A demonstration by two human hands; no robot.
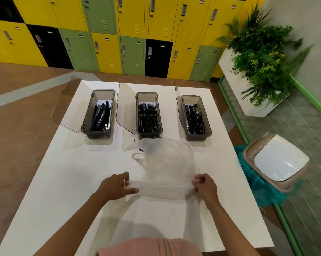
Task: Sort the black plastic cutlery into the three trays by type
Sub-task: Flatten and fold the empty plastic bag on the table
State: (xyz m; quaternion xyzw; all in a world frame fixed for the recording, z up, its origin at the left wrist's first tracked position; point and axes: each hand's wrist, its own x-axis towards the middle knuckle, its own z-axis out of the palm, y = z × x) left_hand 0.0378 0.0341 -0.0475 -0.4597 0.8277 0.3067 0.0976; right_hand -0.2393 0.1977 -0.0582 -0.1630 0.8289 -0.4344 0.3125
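Black knives (100,117) lie in the 11 o'clock tray (98,135), forks (148,117) in the 12 o'clock tray (146,93), spoons (194,117) in the 1 o'clock tray (195,138). Our left hand (117,185) and right hand (205,187) each pinch the near edge of the clear bag (167,163), which looks empty. We judge: hold the edge taut, fold flat, short of the trays. White table (63,182); lockers (104,48) at 12, bin (278,161) at 3.

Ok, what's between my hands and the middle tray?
Head view: a clear plastic bag on the table, its near edge pinched by the left hand and right hand, its far end reaching the middle tray.
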